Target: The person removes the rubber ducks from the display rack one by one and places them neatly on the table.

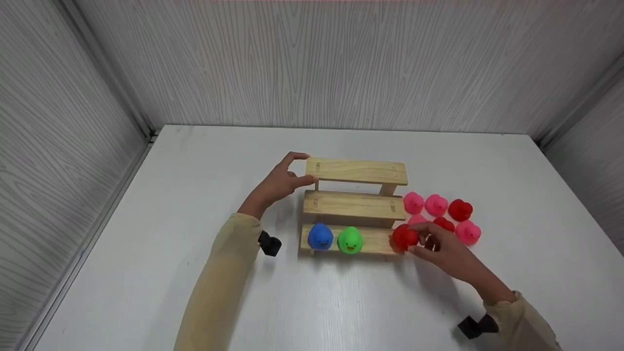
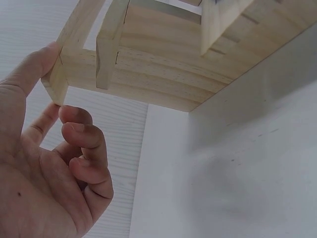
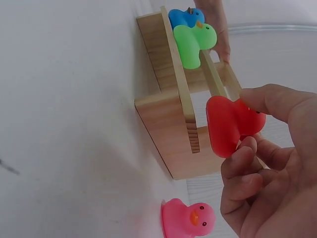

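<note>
A three-tier wooden shelf (image 1: 356, 202) stands on the white table. My left hand (image 1: 282, 181) pinches the left end of its top board between thumb and finger; the left wrist view shows the other fingers loosely curled below that board (image 2: 57, 84). On the lowest step sit a blue rubber duck (image 1: 320, 237) and a green rubber duck (image 1: 350, 240), side by side. My right hand (image 1: 446, 251) pinches a red rubber duck (image 3: 230, 124) at the right end of that step. In the right wrist view this duck appears slightly apart from the board's end.
Right of the shelf, several ducks stand on the table in a cluster, among them a pink duck (image 1: 436, 205), a red duck (image 1: 460, 210) and another pink duck (image 1: 468, 233). My right hand partly covers the cluster. Grey wood-grain panels (image 1: 312, 63) enclose the table's back and sides.
</note>
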`<action>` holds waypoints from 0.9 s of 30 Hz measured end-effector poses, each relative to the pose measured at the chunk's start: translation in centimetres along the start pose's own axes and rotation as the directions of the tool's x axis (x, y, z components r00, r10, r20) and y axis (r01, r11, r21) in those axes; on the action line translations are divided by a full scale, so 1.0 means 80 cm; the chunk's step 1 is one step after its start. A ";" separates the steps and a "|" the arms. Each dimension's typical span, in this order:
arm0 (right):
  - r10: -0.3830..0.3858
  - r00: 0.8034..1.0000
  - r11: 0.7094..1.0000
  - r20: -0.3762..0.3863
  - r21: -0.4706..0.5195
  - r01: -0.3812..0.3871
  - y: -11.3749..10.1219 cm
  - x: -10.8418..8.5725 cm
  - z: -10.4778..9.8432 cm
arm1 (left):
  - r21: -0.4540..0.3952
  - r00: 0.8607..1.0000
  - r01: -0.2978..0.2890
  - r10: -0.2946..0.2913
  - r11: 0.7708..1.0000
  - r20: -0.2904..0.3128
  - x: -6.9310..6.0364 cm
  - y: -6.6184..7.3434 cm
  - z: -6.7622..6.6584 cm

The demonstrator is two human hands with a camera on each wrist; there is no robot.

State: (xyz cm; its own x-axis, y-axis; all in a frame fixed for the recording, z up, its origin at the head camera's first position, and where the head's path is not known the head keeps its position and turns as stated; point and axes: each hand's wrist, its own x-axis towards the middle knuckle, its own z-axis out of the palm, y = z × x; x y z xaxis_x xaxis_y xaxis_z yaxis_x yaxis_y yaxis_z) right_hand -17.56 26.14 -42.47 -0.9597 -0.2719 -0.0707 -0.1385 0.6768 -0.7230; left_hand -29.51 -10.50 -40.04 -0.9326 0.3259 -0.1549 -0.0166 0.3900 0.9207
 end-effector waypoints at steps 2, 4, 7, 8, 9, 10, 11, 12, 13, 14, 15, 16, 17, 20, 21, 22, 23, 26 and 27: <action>0.009 1.000 1.000 -0.005 -0.009 -0.009 0.003 -0.001 -0.003 | 0.008 1.000 -0.001 0.001 1.000 -0.003 0.000 0.000 0.000; 0.009 1.000 1.000 -0.005 -0.019 -0.009 0.006 -0.003 -0.006 | 0.014 1.000 0.000 0.000 1.000 -0.007 0.000 -0.001 -0.001; 0.020 1.000 0.999 -0.003 -0.026 -0.020 0.012 -0.006 -0.011 | 0.020 1.000 0.000 0.000 1.000 -0.010 0.001 0.000 0.000; 0.025 1.000 0.999 -0.002 -0.027 -0.025 0.013 -0.007 -0.013 | 0.019 1.000 0.000 0.001 1.000 -0.009 0.001 0.000 0.000; 0.032 0.999 0.999 -0.001 -0.029 -0.032 0.015 -0.008 -0.015 | 0.019 1.000 0.000 0.000 1.000 -0.008 0.001 -0.001 0.000; 0.040 0.999 0.999 0.001 -0.030 -0.040 0.017 -0.008 -0.017 | 0.022 1.000 0.001 -0.001 1.000 -0.008 0.001 0.000 0.000; 0.047 0.999 0.998 0.002 -0.031 -0.047 0.018 -0.009 -0.018 | 0.023 1.000 0.000 0.000 1.000 -0.008 0.001 0.000 0.000; 0.053 0.999 0.998 0.003 -0.034 -0.053 0.020 -0.010 -0.020 | 0.024 1.000 0.000 0.000 1.000 -0.007 0.001 0.000 -0.001; 0.058 0.998 0.998 0.004 -0.035 -0.057 0.022 -0.011 -0.022 | 0.024 1.000 0.000 0.000 1.000 -0.008 0.000 0.000 -0.001; 0.060 0.998 0.998 0.005 -0.037 -0.060 0.024 -0.012 -0.023 | 0.025 1.000 0.000 0.000 1.000 -0.009 0.000 0.000 -0.001; 0.061 0.998 0.997 0.008 -0.040 -0.061 0.026 -0.013 -0.024 | 0.027 1.000 0.001 -0.001 1.000 -0.009 0.000 0.000 -0.001; 0.060 0.998 0.997 0.012 -0.043 -0.059 0.028 -0.014 -0.025 | 0.028 1.000 0.001 -0.001 1.000 -0.009 -0.001 0.000 -0.001; 0.058 0.998 0.997 0.017 -0.045 -0.057 0.030 -0.014 -0.026 | 0.026 1.000 0.001 -0.001 1.000 -0.009 -0.001 0.000 -0.001; 0.053 0.998 0.997 0.033 -0.058 -0.051 0.036 -0.017 -0.029 | 0.026 1.000 -0.001 0.001 1.000 -0.009 -0.002 0.001 0.000; 0.054 0.998 0.997 0.040 -0.062 -0.051 0.037 -0.017 -0.030 | 0.026 1.000 -0.002 0.002 1.000 -0.008 -0.002 0.001 0.000; 0.057 0.997 0.996 0.047 -0.066 -0.054 0.039 -0.018 -0.031 | 0.026 1.000 -0.003 0.003 1.000 -0.007 -0.002 0.001 0.000; 0.061 0.997 0.996 0.054 -0.070 -0.057 0.040 -0.018 -0.032 | 0.025 1.000 -0.004 0.004 1.000 -0.007 -0.001 0.000 0.000; 0.075 0.994 0.995 0.074 -0.078 -0.069 0.042 -0.019 -0.034 | 0.019 1.000 -0.006 0.006 1.000 -0.003 -0.001 0.000 0.000; 0.078 0.994 0.994 0.080 -0.078 -0.071 0.042 -0.019 -0.034 | 0.015 1.000 -0.006 0.006 1.000 -0.003 0.000 -0.001 -0.001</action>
State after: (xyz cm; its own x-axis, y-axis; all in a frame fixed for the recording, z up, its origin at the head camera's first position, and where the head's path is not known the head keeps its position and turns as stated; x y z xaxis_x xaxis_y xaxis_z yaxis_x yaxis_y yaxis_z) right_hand -17.24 30.69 -42.97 -0.9451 -0.2721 -0.1810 -0.0883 0.7459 -0.6602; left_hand -29.53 -10.56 -40.06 -0.9337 0.3259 -0.1484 -0.0056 0.4011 0.9160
